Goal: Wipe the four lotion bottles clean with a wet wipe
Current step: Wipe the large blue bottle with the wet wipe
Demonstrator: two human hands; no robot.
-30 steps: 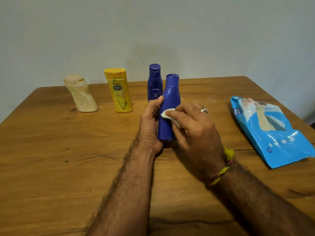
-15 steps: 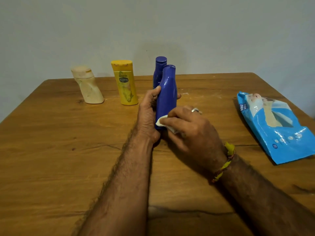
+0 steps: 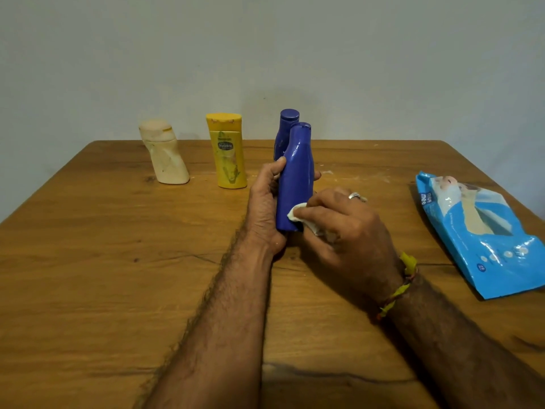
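Observation:
My left hand grips a dark blue lotion bottle upright near the table's middle. My right hand presses a crumpled white wet wipe against the bottle's lower right side. Behind it stands a second blue bottle, mostly hidden. A yellow bottle and a cream slanted bottle stand to the left in a row.
A blue pack of wet wipes lies flat near the right edge of the wooden table. A pale wall rises just behind the table's far edge.
My right hand has slid the wipe down the held blue bottle from its middle to near its base. The view has tilted up slightly.

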